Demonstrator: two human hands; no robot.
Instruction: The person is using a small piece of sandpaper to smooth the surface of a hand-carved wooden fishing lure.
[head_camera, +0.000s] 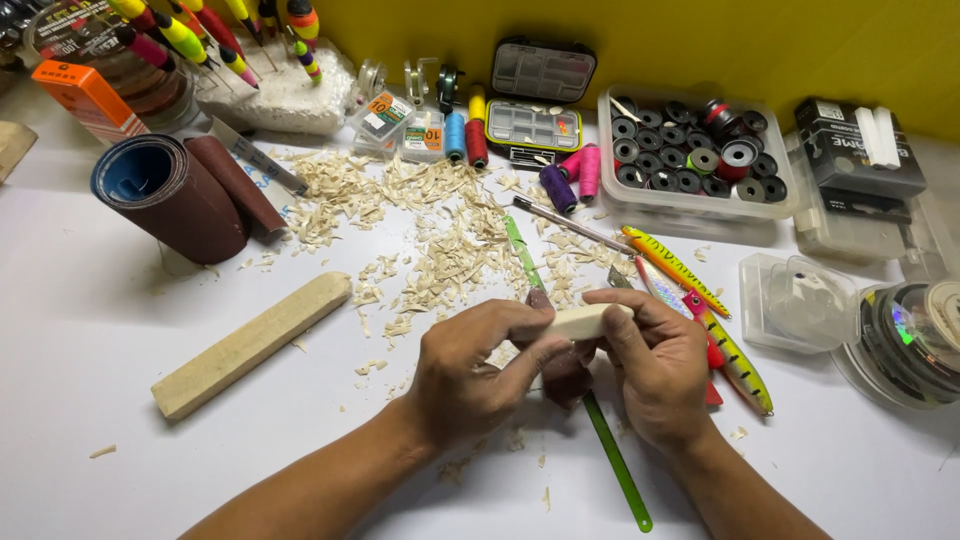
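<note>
Wood shavings, a green ruler and fishing lures crowd both hands.

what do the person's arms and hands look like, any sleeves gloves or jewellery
Both forearms are bare as far as the picture shows, with no sleeve in view. The left hand and the right hand wear no gloves. No ring, watch or bracelet shows on the visible fingers and wrists.

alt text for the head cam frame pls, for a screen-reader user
Both hands, left hand and right hand, grip a small pale wood piece over a white table strewn with wood shavings. A wooden block lies left; sandpaper rolls, painted fishing lures and a spool box surround.
</note>
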